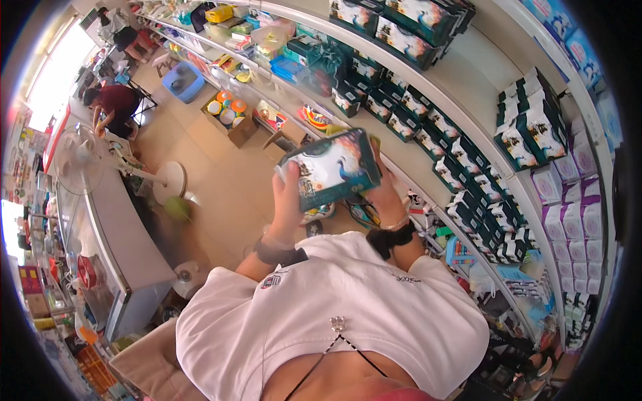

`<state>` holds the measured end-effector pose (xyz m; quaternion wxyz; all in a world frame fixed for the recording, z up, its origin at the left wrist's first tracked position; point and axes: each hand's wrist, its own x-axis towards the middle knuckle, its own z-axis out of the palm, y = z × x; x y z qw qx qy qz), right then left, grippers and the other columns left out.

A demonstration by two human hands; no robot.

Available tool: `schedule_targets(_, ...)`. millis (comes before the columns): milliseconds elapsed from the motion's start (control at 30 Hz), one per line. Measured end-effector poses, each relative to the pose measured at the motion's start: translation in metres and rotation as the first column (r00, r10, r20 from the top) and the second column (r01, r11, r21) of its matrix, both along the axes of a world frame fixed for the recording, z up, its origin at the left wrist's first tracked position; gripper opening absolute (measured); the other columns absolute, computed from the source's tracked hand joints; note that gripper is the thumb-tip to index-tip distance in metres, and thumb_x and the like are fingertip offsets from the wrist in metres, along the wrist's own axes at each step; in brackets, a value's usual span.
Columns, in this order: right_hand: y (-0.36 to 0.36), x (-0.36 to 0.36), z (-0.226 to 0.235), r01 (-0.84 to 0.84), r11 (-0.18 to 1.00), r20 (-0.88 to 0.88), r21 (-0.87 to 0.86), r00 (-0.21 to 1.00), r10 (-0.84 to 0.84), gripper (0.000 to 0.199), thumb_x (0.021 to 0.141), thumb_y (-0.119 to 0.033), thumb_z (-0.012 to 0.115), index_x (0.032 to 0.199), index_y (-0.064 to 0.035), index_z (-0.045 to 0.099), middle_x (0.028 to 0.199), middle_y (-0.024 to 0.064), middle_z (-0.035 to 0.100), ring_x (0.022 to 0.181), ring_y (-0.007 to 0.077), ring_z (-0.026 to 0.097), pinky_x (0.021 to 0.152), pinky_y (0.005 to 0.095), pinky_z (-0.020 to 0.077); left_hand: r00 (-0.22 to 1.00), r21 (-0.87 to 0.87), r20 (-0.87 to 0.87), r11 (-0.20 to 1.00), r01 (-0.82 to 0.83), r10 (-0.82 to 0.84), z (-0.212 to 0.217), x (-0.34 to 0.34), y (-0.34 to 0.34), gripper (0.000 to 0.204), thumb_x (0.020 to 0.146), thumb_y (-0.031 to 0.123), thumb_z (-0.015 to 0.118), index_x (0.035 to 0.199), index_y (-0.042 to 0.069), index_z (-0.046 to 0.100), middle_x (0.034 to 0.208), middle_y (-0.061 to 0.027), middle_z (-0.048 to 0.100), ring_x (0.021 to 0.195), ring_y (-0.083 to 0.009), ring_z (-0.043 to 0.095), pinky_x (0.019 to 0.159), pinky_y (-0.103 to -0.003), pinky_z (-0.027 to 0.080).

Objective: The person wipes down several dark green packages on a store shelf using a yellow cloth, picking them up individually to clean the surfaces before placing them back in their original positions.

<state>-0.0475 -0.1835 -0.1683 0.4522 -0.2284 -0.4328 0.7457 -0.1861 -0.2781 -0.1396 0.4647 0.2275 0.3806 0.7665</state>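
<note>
In front of my chest is a dark green and white tissue pack [328, 170] with a blue peacock picture, tilted slightly. My left hand [287, 197] grips its left end, with the thumb laid over the front face. At the opposite end my right hand [386, 194] is closed round the pack, and its fingers are mostly hidden behind it. Matching packs [468, 164] stand in rows on the shelf to my right, and a further stack of packs [531, 123] sits at the far right. More of them [401, 33] lie on the upper shelf.
A long shelf [428, 167] runs along my right, with purple and white packs [572, 220] at its end. On the floor are an open carton of jars [231, 117], a blue tub [184, 81] and a standing fan [83, 160]. Two people [114, 107] are at the far left.
</note>
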Motion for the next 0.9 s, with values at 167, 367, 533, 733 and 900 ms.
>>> schedule_targets(167,-0.024,-0.028,0.016,-0.113,0.982,-0.329,-0.154,0.943,0.057,0.053,0.084,-0.048,0.035,0.114,-0.005,0.043,0.109,0.0097,0.05,0.098,0.0189,0.05,0.084,0.0322,0.0404,0.942,-0.093,-0.335,0.996,-0.009,-0.023,-0.012,-0.023,0.017,0.026,0.082,0.012,0.048,0.104,0.0,0.044,0.102,-0.0111,0.051,0.093,-0.0172,0.05,0.081,-0.027,0.039)
schedule_targets(367,-0.015,-0.013,-0.039,-0.242,0.813,-0.498,-0.53,0.864,-0.067,0.047,0.086,-0.038,0.034,0.118,-0.0044,0.039,0.118,0.0106,0.044,0.104,0.0224,0.046,0.09,0.038,0.036,-0.089,0.061,-0.994,0.998,-0.017,0.06,-0.038,-0.023,0.03,0.053,0.074,0.016,0.056,0.122,0.005,0.036,0.127,-0.0142,0.031,0.118,-0.0321,0.028,0.097,-0.045,0.02)
schedule_targets(533,-0.01,0.006,-0.047,-0.184,0.805,-0.43,-0.564,0.897,-0.097,0.045,0.086,-0.034,0.035,0.121,-0.0064,0.036,0.122,0.0108,0.04,0.11,0.0244,0.041,0.092,0.0382,0.0339,-0.151,-0.188,-0.975,0.969,0.161,-0.164,-0.025,-0.008,0.041,0.082,0.064,0.043,0.061,0.126,0.003,0.026,0.131,-0.0186,0.021,0.119,-0.0338,0.025,0.097,-0.047,0.019)
schedule_targets(733,-0.002,0.008,-0.063,-0.084,0.791,-0.267,-0.606,0.958,-0.103,0.046,0.086,-0.036,0.034,0.123,-0.0074,0.033,0.124,0.0098,0.038,0.112,0.0233,0.039,0.094,0.0379,0.032,-0.017,-0.109,-0.994,0.961,0.253,-0.108,-0.013,0.01,0.064,0.088,0.053,0.041,0.069,0.127,0.015,0.029,0.113,-0.0199,0.035,0.098,-0.0362,0.037,0.083,-0.045,0.03)
schedule_targets(900,0.01,0.021,-0.057,-0.061,0.848,-0.206,-0.526,0.977,-0.058,0.047,0.087,-0.037,0.033,0.123,-0.0076,0.033,0.124,0.0097,0.037,0.113,0.0231,0.038,0.094,0.0377,0.0311,-0.136,0.01,-0.987,0.865,0.501,0.09,0.015,0.058,0.08,0.075,0.053,0.037,0.068,0.121,0.025,0.039,0.112,-0.0162,0.038,0.096,-0.0316,0.041,0.083,-0.043,0.031)
